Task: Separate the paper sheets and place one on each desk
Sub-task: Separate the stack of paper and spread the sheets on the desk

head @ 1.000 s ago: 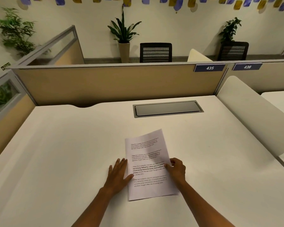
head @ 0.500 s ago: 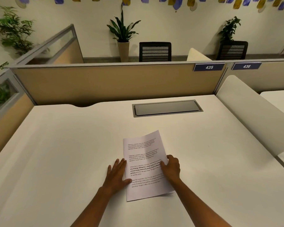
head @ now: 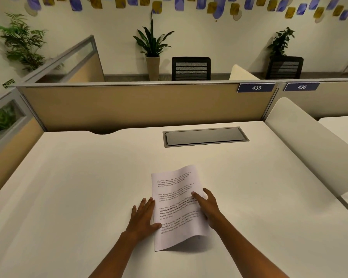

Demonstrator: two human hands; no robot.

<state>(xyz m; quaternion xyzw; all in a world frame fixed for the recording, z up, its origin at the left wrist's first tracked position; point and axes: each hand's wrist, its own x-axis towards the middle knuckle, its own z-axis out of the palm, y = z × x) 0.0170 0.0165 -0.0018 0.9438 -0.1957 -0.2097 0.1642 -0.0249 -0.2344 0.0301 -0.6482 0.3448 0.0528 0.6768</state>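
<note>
Printed white paper sheets point(head: 175, 189) lie near the front middle of the white desk point(head: 78, 187), turned slightly clockwise. My left hand point(head: 143, 217) rests flat beside the sheets' left edge, fingers spread, with its thumb on the paper. My right hand point(head: 209, 205) grips the right edge, thumb on top and fingers beneath. That right side is raised and curled off the desk, casting a shadow at the lower right corner. I cannot tell how many sheets are in the stack.
A grey cable hatch point(head: 204, 136) is set into the desk behind the paper. A tan partition point(head: 141, 105) closes the back. A white rounded divider point(head: 313, 145) on the right separates this desk from the neighbouring desk point(head: 342, 129).
My right hand has slid onto the paper's right edge and lifted it, so that side now curls up. The sheets shifted slightly left. My left hand stays by the left edge.
</note>
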